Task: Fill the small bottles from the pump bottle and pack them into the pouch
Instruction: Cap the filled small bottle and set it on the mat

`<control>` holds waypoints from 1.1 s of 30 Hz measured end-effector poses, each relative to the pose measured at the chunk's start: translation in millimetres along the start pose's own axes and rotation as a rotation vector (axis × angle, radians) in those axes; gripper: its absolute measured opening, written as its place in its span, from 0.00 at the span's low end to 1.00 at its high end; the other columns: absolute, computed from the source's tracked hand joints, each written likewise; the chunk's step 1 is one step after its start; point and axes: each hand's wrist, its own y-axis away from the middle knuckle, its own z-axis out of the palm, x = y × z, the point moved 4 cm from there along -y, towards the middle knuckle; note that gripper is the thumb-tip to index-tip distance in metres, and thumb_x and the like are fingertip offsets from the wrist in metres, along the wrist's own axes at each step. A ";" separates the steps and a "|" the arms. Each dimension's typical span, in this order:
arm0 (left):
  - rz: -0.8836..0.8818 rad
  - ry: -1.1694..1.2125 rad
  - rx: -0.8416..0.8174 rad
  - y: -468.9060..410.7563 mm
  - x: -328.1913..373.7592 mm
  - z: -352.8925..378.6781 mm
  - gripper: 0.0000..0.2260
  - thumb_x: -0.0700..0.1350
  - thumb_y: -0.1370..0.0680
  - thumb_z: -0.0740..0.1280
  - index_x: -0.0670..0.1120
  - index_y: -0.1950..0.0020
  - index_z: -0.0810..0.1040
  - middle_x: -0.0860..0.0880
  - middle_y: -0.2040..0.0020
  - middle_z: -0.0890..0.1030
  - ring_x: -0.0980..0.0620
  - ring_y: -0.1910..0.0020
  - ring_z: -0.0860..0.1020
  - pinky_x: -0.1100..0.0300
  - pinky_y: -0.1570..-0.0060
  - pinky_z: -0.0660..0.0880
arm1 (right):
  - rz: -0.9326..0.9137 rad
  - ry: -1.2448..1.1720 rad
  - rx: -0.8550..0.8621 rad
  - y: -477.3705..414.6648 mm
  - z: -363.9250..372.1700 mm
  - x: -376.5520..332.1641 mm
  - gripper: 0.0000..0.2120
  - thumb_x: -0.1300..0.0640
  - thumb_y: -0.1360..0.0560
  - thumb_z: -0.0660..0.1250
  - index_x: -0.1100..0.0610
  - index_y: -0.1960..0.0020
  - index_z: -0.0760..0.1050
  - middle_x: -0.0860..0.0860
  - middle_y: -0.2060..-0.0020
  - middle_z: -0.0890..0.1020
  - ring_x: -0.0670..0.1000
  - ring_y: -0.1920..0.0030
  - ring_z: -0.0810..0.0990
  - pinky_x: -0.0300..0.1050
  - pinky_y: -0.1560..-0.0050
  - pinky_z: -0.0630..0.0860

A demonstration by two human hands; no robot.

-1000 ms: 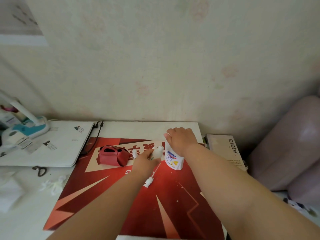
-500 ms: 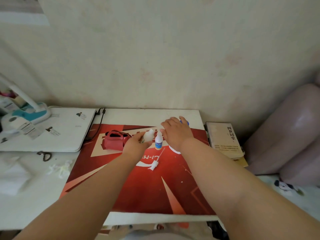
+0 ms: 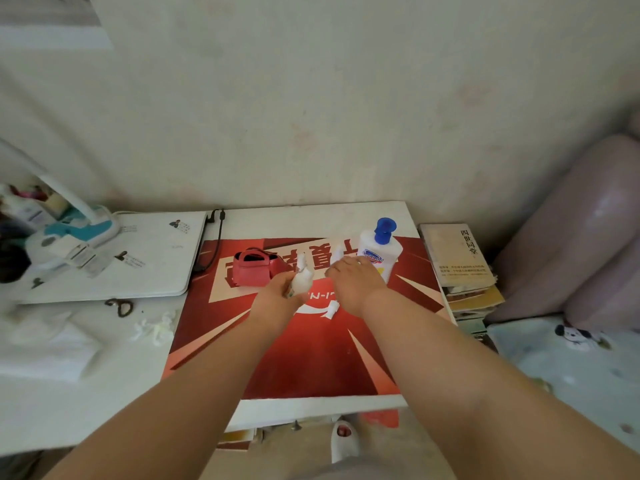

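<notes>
Head view, the only one supplied.

My left hand is curled round a small white bottle, with thumb and fingers wrapped about its lower body. The bottle is tilted, its neck pointing up and away toward the wall. It is held above the red mat, just to the right of the red pouch. The pouch stands on the far left part of the mat with its dark mouth facing up, apart from both hands.

My right hand is palm down over the mat, knuckles up, fingers bent forward. A blurred white object shows just beyond the fingertips. I cannot tell what it is, nor whether the fingers hold it.

The pump bottle, white with a blue pump head, stands upright on the far right part of the mat. It is just behind my right hand, which covers its lower edge; I cannot tell whether they touch. A small white cap piece lies on the mat between my two wrists.

Off the mat, a stack of books sits to the right. A flat white device lies to the left with a black cable at its corner. Scissors lie near its front edge, and a teal-based lamp stands at the far left.
</notes>
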 end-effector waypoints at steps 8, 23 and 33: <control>0.025 0.030 0.025 -5.1 -11.5 10.5 0.20 0.43 0.24 0.67 0.48 0.33 0.70 0.51 0.44 0.75 0.53 0.50 0.73 0.63 0.56 0.68 | -0.022 0.074 -0.091 -6.4 31.9 -3.8 0.18 0.63 0.24 0.61 0.56 0.35 0.70 0.55 0.40 0.76 0.56 0.38 0.72 0.52 0.35 0.64; 0.026 0.057 0.046 -54.2 -16.4 25.3 0.19 0.42 0.25 0.68 0.48 0.35 0.70 0.52 0.45 0.76 0.53 0.48 0.74 0.60 0.51 0.71 | -0.379 0.376 -0.163 -48.1 91.6 -14.6 0.18 0.61 0.25 0.67 0.58 0.36 0.73 0.56 0.41 0.78 0.56 0.39 0.75 0.55 0.35 0.70; 0.054 0.048 0.082 -53.0 -11.0 20.6 0.19 0.42 0.24 0.67 0.47 0.34 0.70 0.52 0.45 0.75 0.53 0.48 0.73 0.60 0.50 0.68 | -0.406 0.249 -0.128 -37.4 80.2 -24.2 0.19 0.60 0.25 0.66 0.58 0.35 0.72 0.57 0.39 0.77 0.57 0.36 0.73 0.55 0.33 0.68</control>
